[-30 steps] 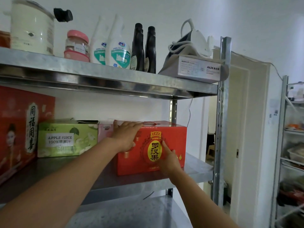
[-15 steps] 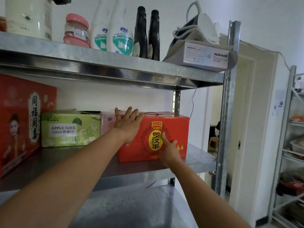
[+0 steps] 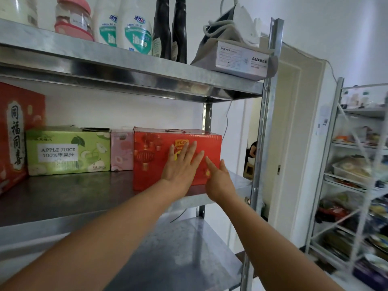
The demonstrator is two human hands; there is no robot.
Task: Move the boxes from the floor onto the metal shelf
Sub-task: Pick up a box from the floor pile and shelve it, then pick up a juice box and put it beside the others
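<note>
A red gift box (image 3: 155, 156) with lantern prints and a carry handle stands on the middle level of the metal shelf (image 3: 73, 192), at its right end. My left hand (image 3: 181, 164) lies flat on the box's front face with straight, spread fingers. My right hand (image 3: 218, 179) touches the front face near the lower right corner, fingers straight. To the box's left sit a pink box (image 3: 121, 152), a green apple juice box (image 3: 69, 152) and a tall red box (image 3: 19, 135).
The top level holds a jar (image 3: 73, 17), two white bottles (image 3: 126, 26), two dark bottles (image 3: 170, 28) and an iron box (image 3: 237, 57). A bare lower level (image 3: 178, 248) lies below. A shelf post (image 3: 262, 122) stands right; a second rack (image 3: 361, 164) stands farther right, past a doorway.
My left hand slid from the box's upper left corner to the middle of its front face. The box now sits farther back on the shelf. The camera moved closer.
</note>
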